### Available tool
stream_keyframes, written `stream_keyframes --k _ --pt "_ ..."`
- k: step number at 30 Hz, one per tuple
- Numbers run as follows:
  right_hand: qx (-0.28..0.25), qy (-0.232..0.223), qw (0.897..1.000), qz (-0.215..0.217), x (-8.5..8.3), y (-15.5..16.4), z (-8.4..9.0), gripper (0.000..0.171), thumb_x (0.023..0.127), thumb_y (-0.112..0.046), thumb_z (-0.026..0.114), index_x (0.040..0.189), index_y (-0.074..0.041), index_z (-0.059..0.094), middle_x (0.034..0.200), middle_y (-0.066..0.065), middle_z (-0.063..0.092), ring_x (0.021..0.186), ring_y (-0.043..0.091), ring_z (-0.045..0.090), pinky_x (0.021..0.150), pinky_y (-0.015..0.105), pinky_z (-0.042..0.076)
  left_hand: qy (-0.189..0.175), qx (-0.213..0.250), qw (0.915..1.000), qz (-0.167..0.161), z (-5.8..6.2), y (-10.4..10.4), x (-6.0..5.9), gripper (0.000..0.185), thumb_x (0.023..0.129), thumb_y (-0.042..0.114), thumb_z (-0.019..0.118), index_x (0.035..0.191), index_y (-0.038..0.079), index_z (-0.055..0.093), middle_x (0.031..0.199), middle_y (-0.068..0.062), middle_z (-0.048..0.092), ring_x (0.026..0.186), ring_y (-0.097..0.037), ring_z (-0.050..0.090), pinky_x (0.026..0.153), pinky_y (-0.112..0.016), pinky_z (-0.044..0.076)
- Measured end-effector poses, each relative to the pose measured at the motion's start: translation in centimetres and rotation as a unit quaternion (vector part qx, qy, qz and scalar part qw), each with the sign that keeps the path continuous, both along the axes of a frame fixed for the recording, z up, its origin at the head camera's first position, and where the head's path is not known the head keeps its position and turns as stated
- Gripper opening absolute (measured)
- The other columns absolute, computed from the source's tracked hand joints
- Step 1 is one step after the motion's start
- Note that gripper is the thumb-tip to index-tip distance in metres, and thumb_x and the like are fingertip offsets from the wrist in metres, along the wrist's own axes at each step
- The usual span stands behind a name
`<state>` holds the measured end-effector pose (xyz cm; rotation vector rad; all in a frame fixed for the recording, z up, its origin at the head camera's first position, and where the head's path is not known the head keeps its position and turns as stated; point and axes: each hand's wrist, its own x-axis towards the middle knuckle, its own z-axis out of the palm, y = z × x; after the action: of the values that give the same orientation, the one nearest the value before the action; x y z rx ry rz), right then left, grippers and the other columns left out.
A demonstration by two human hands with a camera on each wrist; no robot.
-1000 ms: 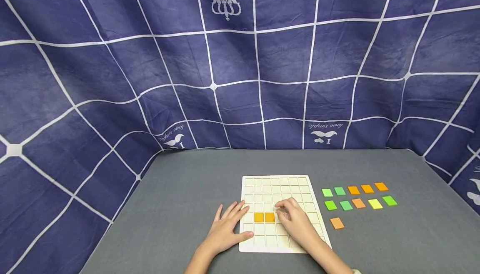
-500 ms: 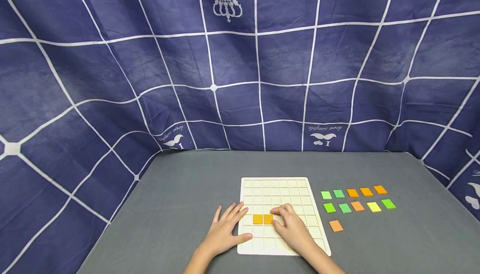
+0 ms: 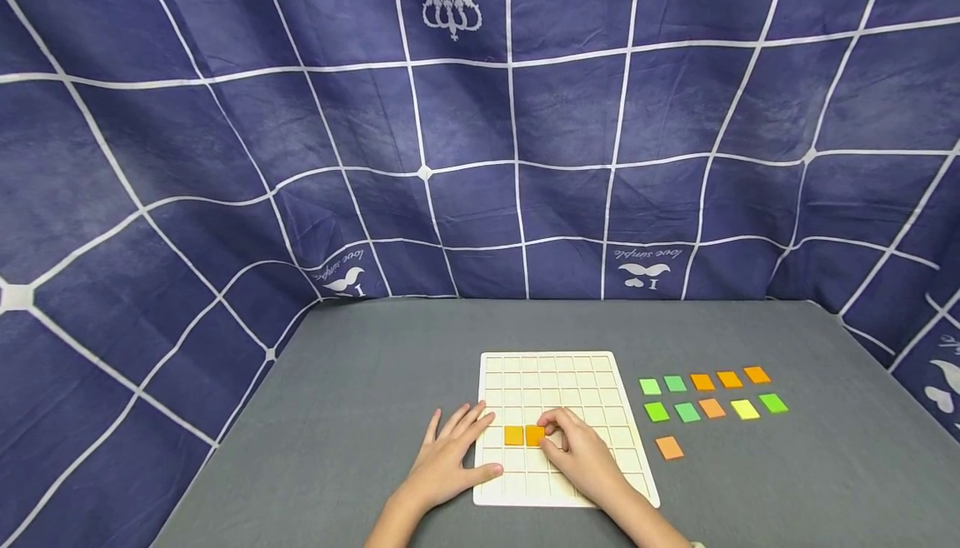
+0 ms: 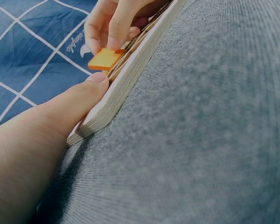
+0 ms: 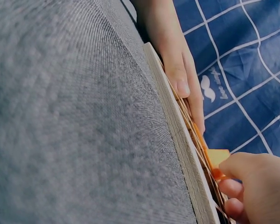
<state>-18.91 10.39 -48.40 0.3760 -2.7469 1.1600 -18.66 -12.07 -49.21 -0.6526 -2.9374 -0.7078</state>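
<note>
A pale wooden grid board (image 3: 551, 365) lies on the grey table, with two orange square tiles side by side on it. My right hand (image 3: 583, 456) pinches the right-hand orange tile (image 3: 534, 435) between thumb and fingers. That orange tile (image 4: 105, 59) looks tilted up from the board in the left wrist view. The other orange tile (image 3: 513, 435) lies flat in its cell just left of it. My left hand (image 3: 448, 455) rests with fingers spread over the board's left edge, its thumb (image 4: 95, 81) on the rim.
Right of the board, loose square tiles lie in rough rows: several greens, several oranges such as the front tile (image 3: 670, 448), and a yellow tile (image 3: 746, 410). A blue curtain with white lines (image 3: 562, 198) hangs behind the grey table (image 3: 360, 381).
My right hand has moved slightly left, from beside the right-hand orange tile to its right edge, and now pinches it. My left hand keeps its place on the board.
</note>
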Motion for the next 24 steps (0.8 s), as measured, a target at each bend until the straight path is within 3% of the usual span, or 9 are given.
stream_keyframes --k 8,14,20,24 --pt "-0.029 -0.026 0.999 0.030 0.1 0.1 0.1 0.014 0.080 -0.020 0.066 0.085 -0.023 0.053 0.065 -0.013 0.045 0.054 -0.003 0.037 0.049 0.015 0.033 0.015 -0.002 0.9999 -0.005 0.2 -0.1 0.1 0.071 0.076 0.064 0.051 0.135 0.024 0.043 0.143 0.001 0.038 0.133 -0.027 0.033 0.107 -0.058 0.009" --pt "-0.071 -0.058 0.996 0.006 0.1 0.2 0.9 0.012 0.082 -0.015 0.064 0.088 -0.020 0.055 0.071 -0.009 0.051 0.057 0.000 0.041 0.051 0.016 0.036 0.007 -0.006 0.9999 -0.007 0.1 0.0 0.2 0.072 0.076 0.065 0.050 0.135 0.025 0.042 0.144 0.001 0.037 0.133 -0.027 0.033 0.107 -0.059 0.009" --pt "-0.138 -0.098 0.985 -0.036 0.0 0.8 2.1 0.013 0.082 -0.009 0.062 0.092 -0.015 0.057 0.079 -0.002 0.054 0.060 0.003 0.051 0.051 0.017 0.041 -0.012 0.014 0.9998 -0.005 0.2 0.1 0.1 0.072 0.077 0.064 0.051 0.135 0.024 0.042 0.146 0.001 0.034 0.135 -0.028 0.030 0.107 -0.059 0.005" --pt "-0.167 -0.102 0.979 -0.056 0.1 2.0 2.5 0.014 0.082 -0.006 0.062 0.093 -0.013 0.058 0.080 0.001 0.054 0.060 0.006 0.056 0.052 0.018 0.044 -0.012 0.018 0.9997 -0.005 0.3 0.1 0.1 0.072 0.077 0.063 0.052 0.136 0.023 0.041 0.146 0.001 0.033 0.135 -0.028 0.029 0.107 -0.059 0.003"
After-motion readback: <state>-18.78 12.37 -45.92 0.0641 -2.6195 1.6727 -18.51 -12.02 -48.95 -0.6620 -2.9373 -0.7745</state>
